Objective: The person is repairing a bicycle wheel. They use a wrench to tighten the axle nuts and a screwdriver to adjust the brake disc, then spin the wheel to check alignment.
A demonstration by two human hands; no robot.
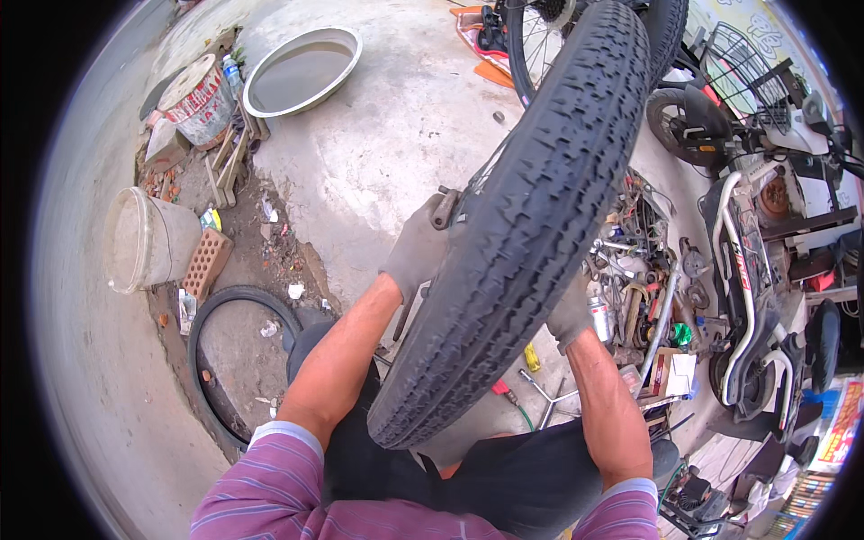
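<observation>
A bicycle wheel with a black, knobbly tire (pixel 531 225) stands upright between my knees, its tread toward me. My left hand (pixel 414 250), in a grey glove, is at the wheel's left side near the hub. Its fingers close around a short, dull metal piece (pixel 444 208) with a rounded end; the exact kind is unclear. On the wheel's other side is my gloved right hand (pixel 569 317). The tire covers most of it, so its fingers and anything in them are hidden.
Loose tools and metal parts (pixel 634 270) lie in a heap at the right, near a three-armed wrench (pixel 547 396) and a yellow-handled tool (pixel 532 358). A loose tire (pixel 200 360), a bucket (pixel 148 238) and a water basin (pixel 303 72) are leftward. A bike frame (pixel 742 288) stands right.
</observation>
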